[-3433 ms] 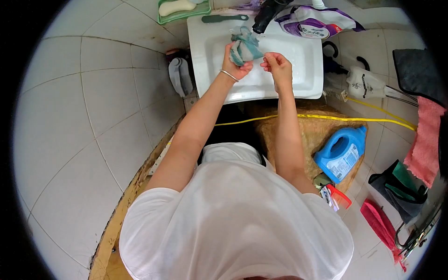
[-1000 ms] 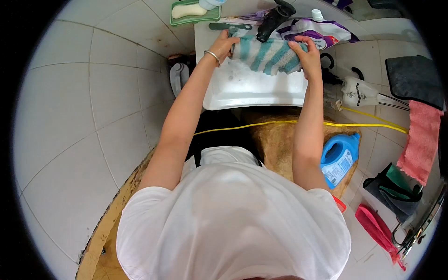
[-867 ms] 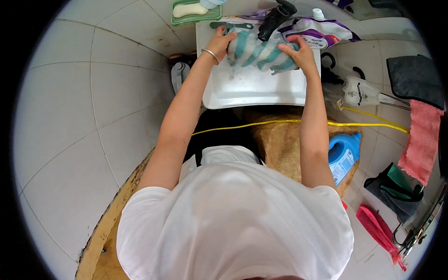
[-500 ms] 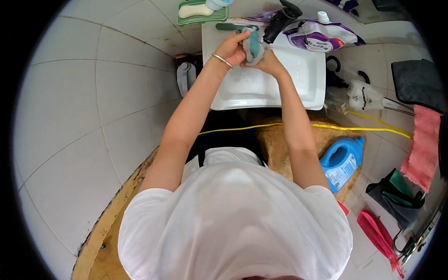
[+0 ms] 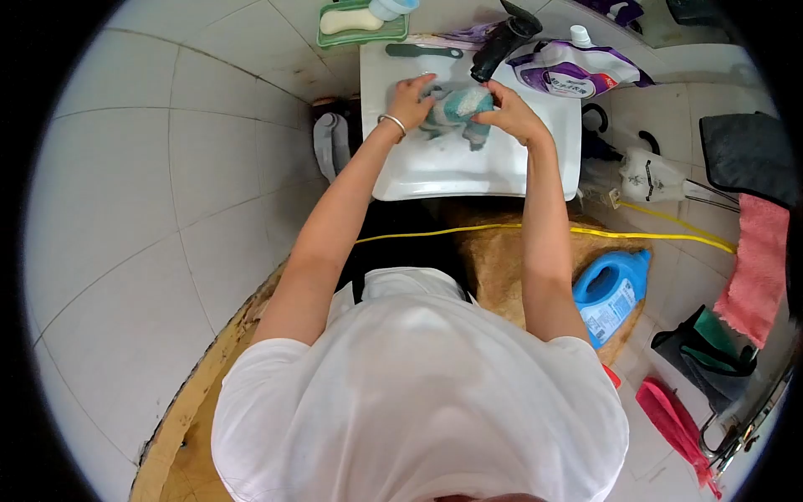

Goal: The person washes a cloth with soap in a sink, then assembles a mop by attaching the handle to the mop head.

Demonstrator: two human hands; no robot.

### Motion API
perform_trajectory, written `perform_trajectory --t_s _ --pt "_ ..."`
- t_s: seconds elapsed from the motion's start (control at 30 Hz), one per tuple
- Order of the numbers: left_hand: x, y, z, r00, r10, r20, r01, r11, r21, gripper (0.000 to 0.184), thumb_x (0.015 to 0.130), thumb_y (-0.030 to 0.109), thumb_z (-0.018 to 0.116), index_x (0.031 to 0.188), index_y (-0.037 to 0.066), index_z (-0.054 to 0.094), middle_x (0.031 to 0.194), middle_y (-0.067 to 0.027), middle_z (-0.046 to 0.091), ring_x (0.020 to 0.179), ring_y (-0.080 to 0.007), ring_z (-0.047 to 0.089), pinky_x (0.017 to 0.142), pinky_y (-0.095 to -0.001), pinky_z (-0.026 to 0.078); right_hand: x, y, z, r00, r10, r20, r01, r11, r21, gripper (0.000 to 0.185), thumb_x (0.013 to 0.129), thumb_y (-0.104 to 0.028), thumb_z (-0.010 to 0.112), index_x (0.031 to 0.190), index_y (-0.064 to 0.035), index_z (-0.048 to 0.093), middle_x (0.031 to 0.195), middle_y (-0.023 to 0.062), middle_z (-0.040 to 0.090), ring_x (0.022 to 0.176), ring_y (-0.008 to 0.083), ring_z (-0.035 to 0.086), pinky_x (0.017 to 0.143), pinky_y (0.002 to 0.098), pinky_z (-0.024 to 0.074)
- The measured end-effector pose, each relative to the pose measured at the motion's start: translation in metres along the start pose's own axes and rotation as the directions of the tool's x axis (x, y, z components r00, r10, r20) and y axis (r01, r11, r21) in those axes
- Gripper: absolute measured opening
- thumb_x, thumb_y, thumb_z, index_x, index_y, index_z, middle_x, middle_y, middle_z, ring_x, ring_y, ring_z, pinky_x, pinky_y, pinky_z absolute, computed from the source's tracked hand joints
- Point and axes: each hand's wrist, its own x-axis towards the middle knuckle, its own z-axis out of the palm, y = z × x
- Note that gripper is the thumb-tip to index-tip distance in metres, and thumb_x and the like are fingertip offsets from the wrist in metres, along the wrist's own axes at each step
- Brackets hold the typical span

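A wet-looking grey and teal cloth (image 5: 458,110) lies loosely bunched in the white sink (image 5: 468,180), under the black faucet (image 5: 503,42). My left hand (image 5: 410,102), with a silver bangle at the wrist, is at the cloth's left end, thumb and fingers apart. On the other side, the thumb and fingers of my right hand (image 5: 517,115) close around the cloth's right edge. A dark green flat-handled tool (image 5: 423,51) lies along the back of the basin; its far end is hard to make out.
A green soap dish (image 5: 361,35) with a white bar stands behind the sink, and a purple-white refill pouch (image 5: 577,69) sits at its back right. A blue detergent bottle (image 5: 611,294) rests on a brown surface. A yellow hose (image 5: 619,230) crosses below. Cloths, including a pink one (image 5: 754,272), hang right.
The cloth was squeezed in a bundle between both hands near the faucet. Now it is spread lower in the sink, and my hands have moved apart to either side of it.
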Motion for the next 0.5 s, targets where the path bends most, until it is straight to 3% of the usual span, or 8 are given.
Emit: perform_trajectory --t_s 0.03,0.1,0.17,0.23,0.3,0.37,0.43,0.5 --pt "-0.003 0.016 -0.002 0.998 0.051 0.025 -0.052 0.998 0.038 0.045 0.083 0.024 0.058 0.123 0.009 0.046 0.111 -0.0152 0.053 0.103 -0.026 0.049 0.095 -0.0326 0.035 0.0 0.004 0.003 0.999 -0.045 -0.002 0.044 0.988 0.149 0.05 0.066 -0.006 0.068 0.113 -0.0009 0.051 0.095 0.0057 0.058 0.085 0.015 0.054 0.076 0.0257 0.0433" --pt "-0.011 0.049 -0.004 0.951 -0.107 0.289 0.23 0.87 -0.436 0.046 0.09 0.037 0.047 0.123 0.005 0.047 0.117 -0.011 0.051 0.105 -0.0222 0.048 0.096 -0.0314 0.034 0.003 0.009 0.007 0.996 -0.087 -0.008 0.085 0.952 0.294 0.049 0.067 -0.008 0.068 0.112 -0.0017 0.051 0.094 0.0056 0.058 0.081 0.0144 0.054 0.072 0.0249 0.0441" --pt "-0.016 0.043 0.013 0.941 -0.169 0.294 0.303 0.812 -0.5 0.053 0.092 0.047 0.037 0.121 0.004 0.048 0.116 -0.0071 0.051 0.105 -0.0179 0.048 0.096 -0.0302 0.034 0.005 0.011 0.01 0.998 0.069 0.004 -0.061 0.858 0.51 0.048 0.069 -0.005 0.064 0.114 -0.0038 0.048 0.091 0.0033 0.056 0.074 0.0109 0.051 0.064 0.0221 0.042" --pt "-0.021 0.042 0.024 0.899 -0.23 0.373 0.438 0.451 -0.778 0.051 0.089 0.048 0.046 0.118 0.006 0.05 0.111 -0.0056 0.054 0.103 -0.0146 0.049 0.091 -0.0291 0.039 0.01 0.015 0.024 0.988 0.142 -0.06 -0.068 0.749 0.659 0.048 0.069 -0.006 0.064 0.114 -0.0032 0.047 0.089 0.0034 0.055 0.072 0.0103 0.05 0.061 0.0219 0.0408" --pt "-0.027 0.037 0.028 0.902 -0.179 0.393 0.43 0.448 -0.784 0.049 0.087 0.045 0.052 0.116 0.006 0.051 0.108 -0.0059 0.055 0.1 -0.0141 0.051 0.086 -0.0293 0.042 0.019 0.022 0.045 0.947 0.282 -0.152 -0.032 0.556 0.831 0.048 0.071 -0.012 0.065 0.114 -0.001 0.046 0.086 0.0049 0.054 0.07 0.0114 0.049 0.055 0.0231 0.0399" --pt "-0.033 0.027 0.031 0.901 -0.133 0.412 0.427 0.441 -0.79 0.047 0.085 0.042 0.058 0.114 0.005 0.052 0.105 -0.0061 0.056 0.097 -0.0135 0.053 0.082 -0.0295 0.046 0.023 0.02 0.064 0.913 0.34 -0.225 -0.082 0.694 0.715 0.048 0.073 -0.018 0.067 0.112 0.0005 0.046 0.085 0.0063 0.053 0.069 0.0122 0.05 0.055 0.024 0.0422" --pt "-0.037 0.029 0.026 0.792 -0.091 0.604 0.59 0.368 -0.719 0.045 0.083 0.035 0.062 0.116 0.007 0.049 0.107 -0.006 0.057 0.095 -0.0183 0.057 0.08 -0.0325 0.048 0.022 0.018 0.069 0.92 0.334 -0.204 -0.096 0.697 0.711 0.047 0.074 -0.02 0.067 0.111 0.0008 0.046 0.088 0.0064 0.054 0.072 0.0117 0.052 0.059 0.0241 0.0447" --pt "-0.037 0.029 0.026 0.829 -0.112 0.548 0.548 0.362 -0.754 0.036 0.081 0.025 0.065 0.108 0.005 0.052 0.097 -0.0068 0.058 0.086 -0.016 0.059 0.069 -0.029 0.05 0.022 0.014 0.063 0.928 0.326 -0.182 -0.108 0.701 0.705 0.046 0.076 -0.021 0.067 0.111 0.0012 0.047 0.09 0.0066 0.055 0.074 0.0111 0.054 0.063 0.0243 0.0472"
